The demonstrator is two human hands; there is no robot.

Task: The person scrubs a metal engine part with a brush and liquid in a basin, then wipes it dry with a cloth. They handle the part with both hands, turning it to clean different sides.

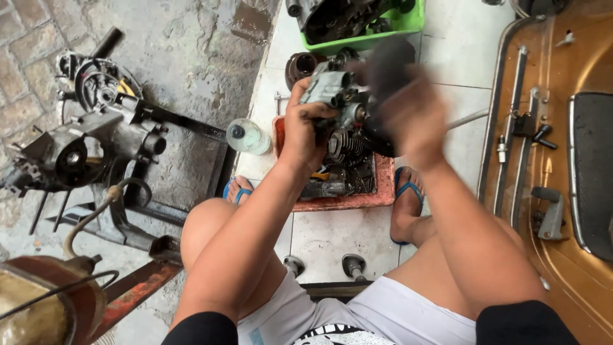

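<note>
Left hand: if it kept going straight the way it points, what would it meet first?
The left hand already grips the grey metal engine part. Beyond that, probably the dark round cylinder, then the green crate; depth is unclear.

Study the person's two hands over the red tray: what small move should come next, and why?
Probably steady the right hand: it is blurred against the dark side of the grey metal carburettor-like part, which the left hand grips above the red tray of greasy parts.
</note>
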